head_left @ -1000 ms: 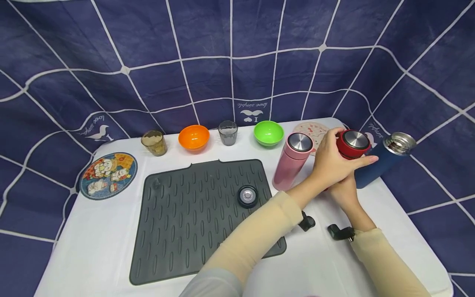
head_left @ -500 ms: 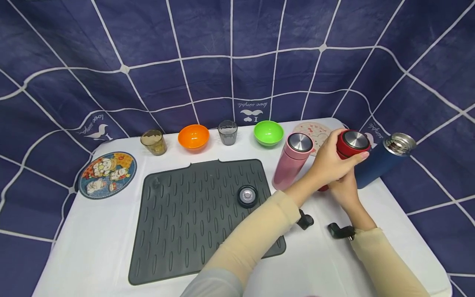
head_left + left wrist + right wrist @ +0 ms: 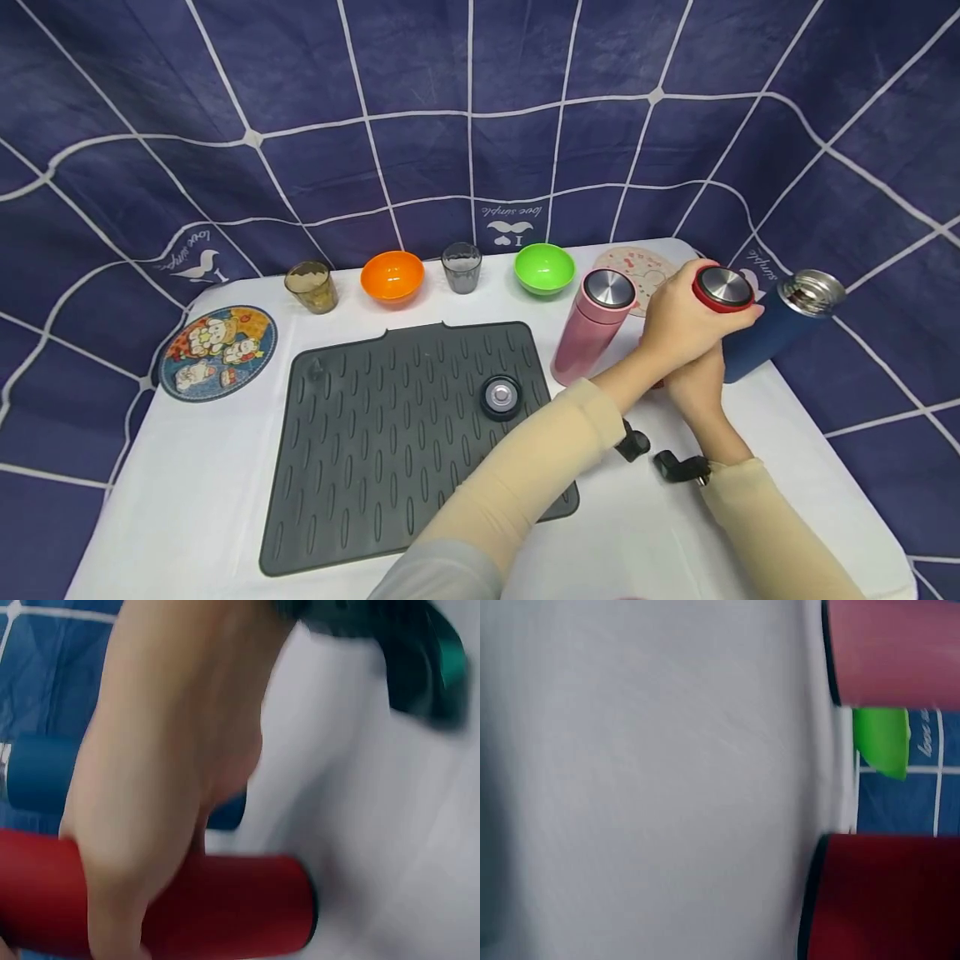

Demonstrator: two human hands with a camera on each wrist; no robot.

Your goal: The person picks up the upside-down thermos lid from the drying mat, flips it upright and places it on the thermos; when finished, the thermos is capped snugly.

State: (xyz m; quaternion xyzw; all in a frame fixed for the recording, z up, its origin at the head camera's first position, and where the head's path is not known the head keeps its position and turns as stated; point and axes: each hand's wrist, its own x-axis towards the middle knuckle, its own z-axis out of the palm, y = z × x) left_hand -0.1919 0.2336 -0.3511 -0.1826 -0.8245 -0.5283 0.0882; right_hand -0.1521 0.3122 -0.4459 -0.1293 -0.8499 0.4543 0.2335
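A red thermos (image 3: 723, 287) with a steel-topped lid stands between both hands at the right of the head view. My left hand (image 3: 678, 321) grips it at the lid, thumb at the front and fingers behind. Lower down, my right hand (image 3: 696, 379) holds the body. The left wrist view shows the right hand (image 3: 142, 802) wrapped around the red body (image 3: 232, 907). Most of that body is hidden by the hands in the head view. Just beyond stands a blue thermos (image 3: 772, 333) with its steel neck uncovered. A pink thermos (image 3: 588, 333) stands to the left.
A dark grey ridged mat (image 3: 390, 450) bears a round black lid (image 3: 500, 397). Along the back are an amber glass (image 3: 312, 288), an orange bowl (image 3: 392, 277), a grey glass (image 3: 461, 268) and a green bowl (image 3: 544, 269). Round patterned mats lie at left (image 3: 217, 353) and back right (image 3: 626, 265).
My left hand has shifted slightly right around the red lid, and its thumb now covers more of the lid's lower edge. The red thermos has moved slightly right; the wrists are closer together.
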